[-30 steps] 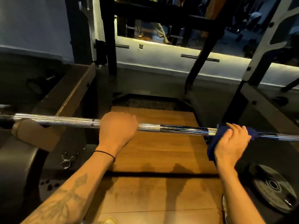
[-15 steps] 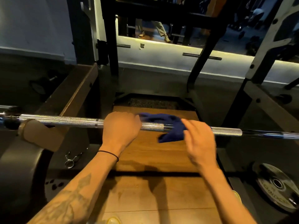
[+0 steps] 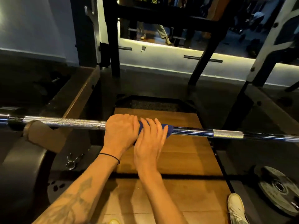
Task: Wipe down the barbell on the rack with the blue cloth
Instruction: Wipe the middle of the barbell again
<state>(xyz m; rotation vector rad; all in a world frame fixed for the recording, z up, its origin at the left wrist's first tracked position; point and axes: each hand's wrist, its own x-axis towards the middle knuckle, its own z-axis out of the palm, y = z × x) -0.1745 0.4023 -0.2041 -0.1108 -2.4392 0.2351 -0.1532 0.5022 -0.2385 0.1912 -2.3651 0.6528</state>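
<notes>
A steel barbell [image 3: 69, 123] lies across the rack from left to right, knurled on the left, shiny and dark toward the right. My left hand [image 3: 120, 132] grips the bar near its middle, fingers curled over it. Right beside it, my right hand [image 3: 149, 139] presses the blue cloth [image 3: 168, 129] onto the bar, fingers wrapped over the cloth. Only the cloth's right end and a strip between the two hands show. The two hands touch side by side.
The black rack uprights [image 3: 113, 46] stand behind the bar. A wooden platform [image 3: 178, 159] lies below. A weight plate [image 3: 279, 188] rests on the floor at the right, near a white shoe [image 3: 235, 206]. A spring collar [image 3: 72, 160] lies lower left, beside a large black plate [image 3: 19, 175].
My right hand has slid the blue cloth leftward along the bar, from the far right to right against my left hand. The left hand has kept its grip.
</notes>
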